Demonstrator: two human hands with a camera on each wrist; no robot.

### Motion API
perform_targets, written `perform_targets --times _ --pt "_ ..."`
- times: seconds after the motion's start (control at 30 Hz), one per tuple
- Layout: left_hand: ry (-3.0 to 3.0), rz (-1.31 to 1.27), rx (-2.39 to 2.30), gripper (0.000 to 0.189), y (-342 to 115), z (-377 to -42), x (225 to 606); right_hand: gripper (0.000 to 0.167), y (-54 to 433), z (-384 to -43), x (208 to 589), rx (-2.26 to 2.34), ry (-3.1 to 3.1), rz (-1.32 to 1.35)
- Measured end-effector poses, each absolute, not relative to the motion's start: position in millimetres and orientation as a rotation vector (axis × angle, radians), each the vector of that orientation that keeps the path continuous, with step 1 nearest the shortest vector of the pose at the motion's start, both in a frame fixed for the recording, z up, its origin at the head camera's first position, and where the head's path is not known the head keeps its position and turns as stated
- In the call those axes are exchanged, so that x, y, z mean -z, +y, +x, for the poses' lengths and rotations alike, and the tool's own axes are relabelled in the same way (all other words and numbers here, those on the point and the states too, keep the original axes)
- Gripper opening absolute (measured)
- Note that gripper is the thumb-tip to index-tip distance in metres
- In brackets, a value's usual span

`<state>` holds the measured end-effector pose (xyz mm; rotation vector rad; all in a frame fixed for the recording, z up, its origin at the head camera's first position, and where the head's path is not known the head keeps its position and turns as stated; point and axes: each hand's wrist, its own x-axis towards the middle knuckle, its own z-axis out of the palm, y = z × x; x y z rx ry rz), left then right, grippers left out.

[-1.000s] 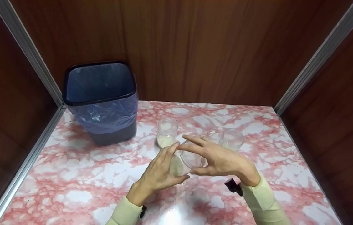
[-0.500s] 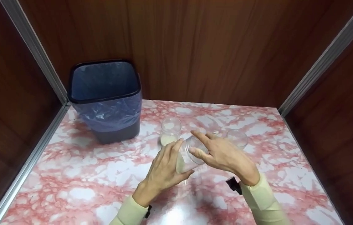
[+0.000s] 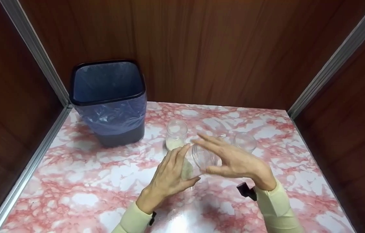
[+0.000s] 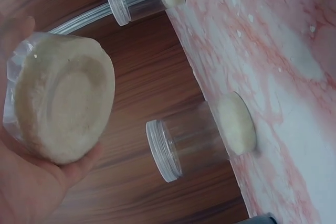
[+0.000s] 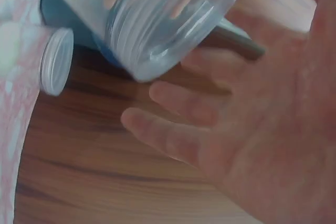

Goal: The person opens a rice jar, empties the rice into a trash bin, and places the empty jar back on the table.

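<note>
My left hand (image 3: 166,181) grips a clear plastic jar (image 3: 187,169) near its base, with the jar tipped to the right in the head view. Pale, off-white contents show through its round bottom (image 4: 73,98) in the left wrist view. My right hand (image 3: 237,161) is at the jar's clear ridged lid (image 3: 206,158), thumb and fingers spread around it. In the right wrist view several fingers (image 5: 163,135) stretch out beside the lid's edge, and the thumb is mostly hidden. Behind the hands stands a similar jar (image 3: 176,137) with pale contents at its bottom.
Another clear lidded jar (image 3: 245,141) stands beyond my right hand. A bin (image 3: 117,137) with a bluish liner bag occupies the back left of the red-and-white marbled table (image 3: 82,181). Wood-patterned panels (image 3: 215,55) enclose the table at the back and both sides.
The right hand has turned back and forth at the lid, its thumb moving across the lid's top and then back to the lower edge. The left hand keeps its hold on the jar.
</note>
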<state>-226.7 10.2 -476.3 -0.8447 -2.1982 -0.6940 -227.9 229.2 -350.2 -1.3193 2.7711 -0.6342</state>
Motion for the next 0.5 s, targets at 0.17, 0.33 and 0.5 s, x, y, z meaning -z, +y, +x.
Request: perform_targets --times 0.17,0.33,0.5 --pt "-2.187 -0.776 0.615 0.099 14 -224 470 0.059 223 -227 349 0.661 3.019 -0.995" --pt "-2.167 -0.777 0.585 0.100 16 -226 461 0.062 220 -227 350 0.538 3.021 -0.807" --pt "-2.198 -0.826 0.602 0.100 15 -225 456 0.066 221 -225 352 0.538 2.984 -0.847"
